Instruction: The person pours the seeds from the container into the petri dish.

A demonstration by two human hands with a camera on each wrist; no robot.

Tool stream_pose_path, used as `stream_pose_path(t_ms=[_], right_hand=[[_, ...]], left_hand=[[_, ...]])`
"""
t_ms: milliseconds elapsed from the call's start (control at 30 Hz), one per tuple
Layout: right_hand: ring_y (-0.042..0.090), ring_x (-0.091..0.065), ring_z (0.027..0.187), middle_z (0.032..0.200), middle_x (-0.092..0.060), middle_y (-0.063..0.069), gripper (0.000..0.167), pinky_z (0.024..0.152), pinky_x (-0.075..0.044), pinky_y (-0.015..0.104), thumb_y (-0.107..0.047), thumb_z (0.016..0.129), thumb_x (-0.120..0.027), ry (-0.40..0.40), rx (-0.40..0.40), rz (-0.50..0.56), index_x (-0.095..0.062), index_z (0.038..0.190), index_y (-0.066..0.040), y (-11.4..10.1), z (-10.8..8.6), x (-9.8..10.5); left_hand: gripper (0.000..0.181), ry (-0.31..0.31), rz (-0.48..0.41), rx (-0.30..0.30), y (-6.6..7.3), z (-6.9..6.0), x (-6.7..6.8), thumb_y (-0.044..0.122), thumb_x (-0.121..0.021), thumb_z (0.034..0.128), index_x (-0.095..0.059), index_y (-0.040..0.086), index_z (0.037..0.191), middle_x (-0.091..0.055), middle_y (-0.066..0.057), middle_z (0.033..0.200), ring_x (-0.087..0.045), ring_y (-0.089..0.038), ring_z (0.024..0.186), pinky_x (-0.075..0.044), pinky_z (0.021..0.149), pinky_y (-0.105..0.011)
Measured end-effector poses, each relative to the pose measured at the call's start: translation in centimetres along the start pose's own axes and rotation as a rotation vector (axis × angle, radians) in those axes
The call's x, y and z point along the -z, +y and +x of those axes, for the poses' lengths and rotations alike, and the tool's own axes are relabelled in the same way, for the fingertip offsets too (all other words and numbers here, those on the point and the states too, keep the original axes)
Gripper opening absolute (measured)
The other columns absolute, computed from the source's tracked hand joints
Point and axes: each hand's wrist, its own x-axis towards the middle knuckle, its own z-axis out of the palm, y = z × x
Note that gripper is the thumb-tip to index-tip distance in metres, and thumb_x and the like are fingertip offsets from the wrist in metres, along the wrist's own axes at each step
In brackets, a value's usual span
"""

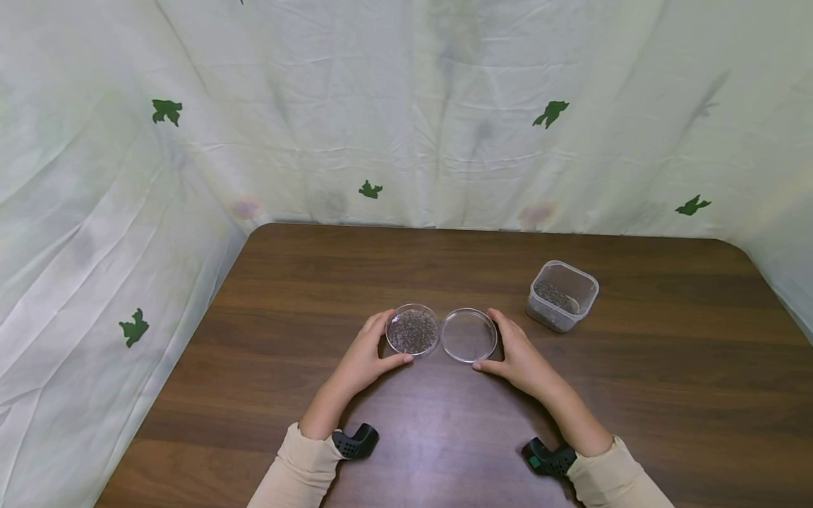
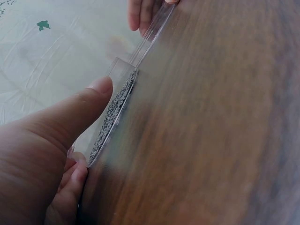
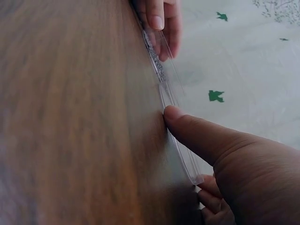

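A clear petri dish [image 1: 413,331] with a layer of dark grey granules sits on the table, its granules seen edge-on in the left wrist view. My left hand [image 1: 366,358] grips it by its sides, thumb at the near edge and fingers at the far left. Right beside it lies a clear, shallow round lid [image 1: 468,336] with nothing in it. My right hand [image 1: 519,358] holds that lid between the thumb in front and the fingers behind. Dish and lid stand rim to rim, very close together; whether they touch I cannot tell.
Behind my right hand stands a clear plastic tub [image 1: 562,296], open at the top, with more grey granules and a pale object inside. The brown wooden table [image 1: 305,282] ends at a pale curtain [image 1: 419,127] with green bird-like shapes. Each wrist bears a black device [image 1: 357,442].
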Motion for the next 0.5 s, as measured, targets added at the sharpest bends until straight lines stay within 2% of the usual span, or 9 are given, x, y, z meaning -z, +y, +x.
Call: stream_pose_path(t_ms=[200, 500], right_hand=[[0.034, -0.028, 0.125, 0.137, -0.034, 0.019, 0.092, 0.099, -0.025, 0.049, -0.030, 0.069, -0.078, 0.007, -0.013, 0.013, -0.025, 0.137, 0.001, 0.01, 0.01, -0.01], [0.029, -0.030, 0.125, 0.136, -0.034, 0.018, 0.093, 0.101, -0.024, 0.045, -0.027, 0.066, -0.080, 0.057, 0.007, 0.128, -0.026, 0.137, 0.000, 0.02, 0.12, 0.00]], left_hand=[[0.085, -0.002, 0.003, -0.003, -0.07, 0.01, -0.01, 0.032, -0.077, 0.0692, -0.035, 0.000, 0.135, -0.039, -0.017, 0.132, -0.035, -0.027, 0.122, -0.028, 0.101, -0.041], [0.085, 0.002, 0.005, -0.008, 0.00, -0.03, 0.02, 0.032, -0.077, 0.0690, -0.035, 0.000, 0.135, -0.039, -0.017, 0.132, -0.035, -0.027, 0.122, -0.028, 0.100, -0.041]])
